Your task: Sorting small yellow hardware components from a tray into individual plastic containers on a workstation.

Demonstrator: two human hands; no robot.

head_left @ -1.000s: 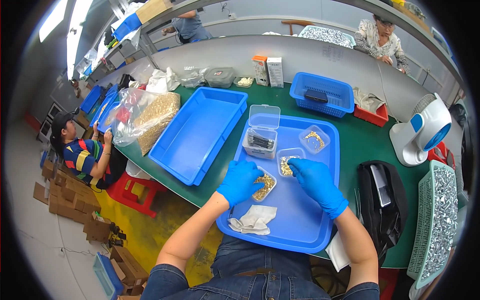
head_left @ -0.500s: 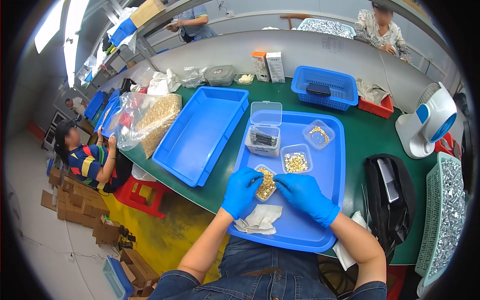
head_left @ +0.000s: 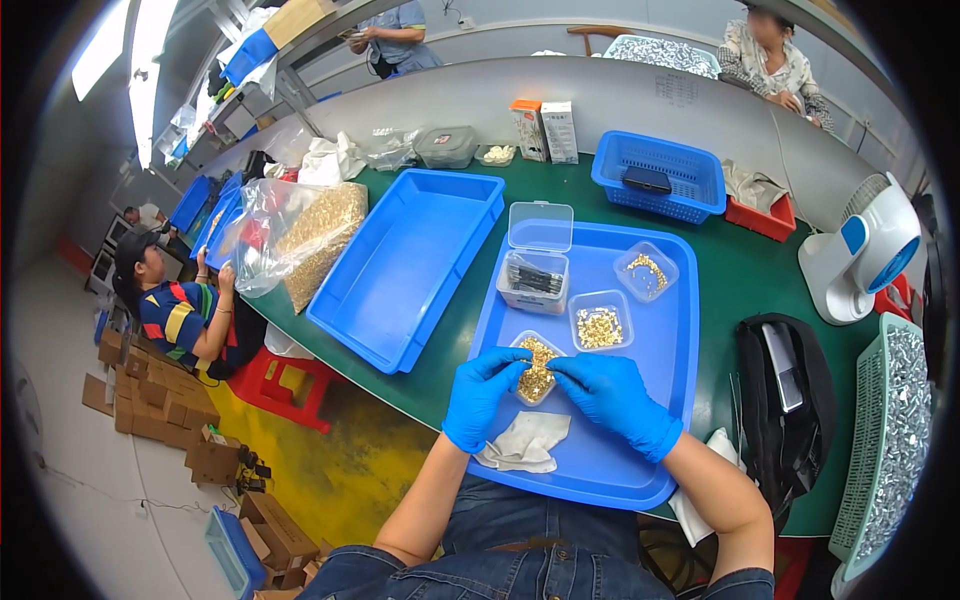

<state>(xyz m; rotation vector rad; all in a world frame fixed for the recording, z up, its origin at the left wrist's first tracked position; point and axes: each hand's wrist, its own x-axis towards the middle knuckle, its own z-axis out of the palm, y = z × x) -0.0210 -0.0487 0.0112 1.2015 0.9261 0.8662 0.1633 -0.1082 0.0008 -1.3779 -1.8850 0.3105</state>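
My left hand (head_left: 480, 398) and my right hand (head_left: 618, 400), both in blue gloves, meet over a small clear plastic container (head_left: 527, 402) full of tiny gold-coloured metal parts (head_left: 536, 385). Thumb and fingers of each hand are pinched together, the fingertips almost touching. Whatever they hold is too small to tell from the parts below. Just beyond is a square clear container (head_left: 601, 347) of gold pieces, and another (head_left: 646, 272) holds only a few along one side. An open-lidded clear box (head_left: 533, 295) contains dark slim items. A crumpled white cloth (head_left: 525, 440) lies beside my left wrist.
All this rests in a blue tray (head_left: 683, 330) on a green table (head_left: 400, 400). Left are a deep blue bin (head_left: 405, 265) and a bag of gold parts (head_left: 325, 235). A blue basket (head_left: 660, 180), a white fan (head_left: 860, 250) and a black bag (head_left: 790, 420) stand around it. Co-workers sit nearby.
The whole view has shifted slightly, moving the table things a little to the right. My hands remain pinched over the same container, with the fingertips barely moved.
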